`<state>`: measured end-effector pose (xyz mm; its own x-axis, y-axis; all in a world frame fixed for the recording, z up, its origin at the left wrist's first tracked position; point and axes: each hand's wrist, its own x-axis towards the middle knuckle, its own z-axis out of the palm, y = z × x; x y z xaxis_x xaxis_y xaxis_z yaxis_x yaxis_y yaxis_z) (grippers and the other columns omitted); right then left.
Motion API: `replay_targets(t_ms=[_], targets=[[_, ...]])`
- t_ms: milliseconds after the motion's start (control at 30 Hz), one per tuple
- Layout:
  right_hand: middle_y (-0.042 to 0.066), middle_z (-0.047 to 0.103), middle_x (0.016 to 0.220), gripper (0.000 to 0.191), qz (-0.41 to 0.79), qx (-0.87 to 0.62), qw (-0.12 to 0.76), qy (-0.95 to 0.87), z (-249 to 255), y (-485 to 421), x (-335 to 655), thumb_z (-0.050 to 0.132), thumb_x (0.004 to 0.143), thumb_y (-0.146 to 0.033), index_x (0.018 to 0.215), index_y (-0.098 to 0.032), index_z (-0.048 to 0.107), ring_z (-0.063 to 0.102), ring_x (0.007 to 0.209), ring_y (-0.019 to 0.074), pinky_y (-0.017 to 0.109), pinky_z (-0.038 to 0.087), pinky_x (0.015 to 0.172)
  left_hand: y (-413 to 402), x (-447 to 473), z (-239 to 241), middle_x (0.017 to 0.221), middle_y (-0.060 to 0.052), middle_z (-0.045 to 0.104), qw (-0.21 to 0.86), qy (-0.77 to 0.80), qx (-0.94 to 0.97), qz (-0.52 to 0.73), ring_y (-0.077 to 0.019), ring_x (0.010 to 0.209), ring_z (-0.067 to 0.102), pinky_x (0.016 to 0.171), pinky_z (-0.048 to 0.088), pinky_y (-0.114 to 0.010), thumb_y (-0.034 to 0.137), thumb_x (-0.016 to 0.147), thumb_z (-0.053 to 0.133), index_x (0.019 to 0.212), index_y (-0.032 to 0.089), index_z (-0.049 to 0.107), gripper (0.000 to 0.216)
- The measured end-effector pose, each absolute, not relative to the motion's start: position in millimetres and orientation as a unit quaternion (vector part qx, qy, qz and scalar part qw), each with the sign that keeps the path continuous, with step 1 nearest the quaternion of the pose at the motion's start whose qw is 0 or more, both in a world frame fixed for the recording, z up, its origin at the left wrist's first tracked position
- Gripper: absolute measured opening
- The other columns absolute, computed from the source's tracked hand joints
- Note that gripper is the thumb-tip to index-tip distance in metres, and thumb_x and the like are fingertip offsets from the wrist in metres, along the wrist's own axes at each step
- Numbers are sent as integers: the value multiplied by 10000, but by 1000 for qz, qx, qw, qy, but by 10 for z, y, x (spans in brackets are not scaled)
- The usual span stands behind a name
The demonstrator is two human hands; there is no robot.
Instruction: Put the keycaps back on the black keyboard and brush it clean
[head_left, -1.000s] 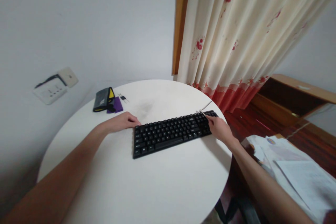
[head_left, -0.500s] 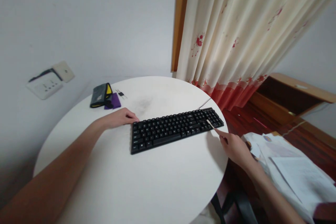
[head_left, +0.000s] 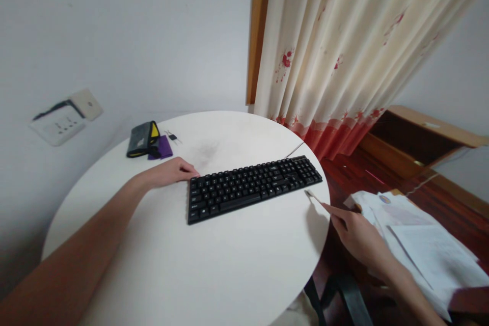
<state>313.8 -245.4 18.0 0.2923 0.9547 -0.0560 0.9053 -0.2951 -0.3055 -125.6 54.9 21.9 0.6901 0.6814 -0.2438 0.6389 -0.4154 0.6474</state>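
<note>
A black full-size keyboard lies slightly slanted on the round white table. My left hand is at its far left corner, fingers closed on the edge; the fingertips are partly hidden. Off the keyboard's near right corner, my right hand pinches a thin cotton swab. The swab's tip points left and sits just off the keyboard's front edge, over the table, with a shadow below it.
A folded grey pouch with yellow lining, a purple cloth and a small dark item with thin sticks lie at the back left. The keyboard cable runs off the far edge. Papers lie at right, beside a chair armrest.
My right hand has drawn the cotton swab off the keyboard's right-hand keys, toward me and right. My left hand stays at the corner. The view has shifted slightly.
</note>
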Motion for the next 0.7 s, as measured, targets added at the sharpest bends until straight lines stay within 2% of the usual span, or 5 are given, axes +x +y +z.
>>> replay_targets(t_ms=[133, 300, 500, 700], targets=[[94, 751, 1029, 478, 82, -793, 159, -582, 372, -2353, 3218, 400, 919, -290, 1353, -232, 592, 701, 900, 255, 305, 496, 763, 575, -1271, 188, 899, -21, 768, 370, 389, 843, 33, -223, 887, 670, 793, 469, -253, 516, 805, 613, 861, 226, 798, 348], [105, 742, 1072, 444, 33, -796, 203, -569, 465, -1812, 3244, 426, 924, -293, 1311, -220, 630, 684, 976, 266, 311, 494, 808, 575, -1274, 188, 887, -14, 769, 362, 389, 846, 28, -223, 887, 670, 773, 465, -244, 512, 818, 605, 874, 224, 796, 350], [105, 734, 1091, 433, 49, -792, 182, -581, 339, -1212, 3165, 434, 938, -272, 1329, -222, 612, 679, 978, 239, 283, 478, 813, 546, -1274, 217, 890, -9, 768, 370, 384, 845, 32, -216, 884, 676, 780, 464, -235, 490, 826, 607, 870, 215, 787, 332], [107, 736, 1049, 444, 37, -803, 124, -582, 158, -1233, 3241, 390, 954, -316, 1351, -290, 588, 684, 958, 259, 295, 453, 734, 566, -1281, 193, 857, -12, 761, 371, 385, 844, 30, -210, 853, 667, 759, 456, -238, 511, 819, 605, 847, 202, 782, 357]])
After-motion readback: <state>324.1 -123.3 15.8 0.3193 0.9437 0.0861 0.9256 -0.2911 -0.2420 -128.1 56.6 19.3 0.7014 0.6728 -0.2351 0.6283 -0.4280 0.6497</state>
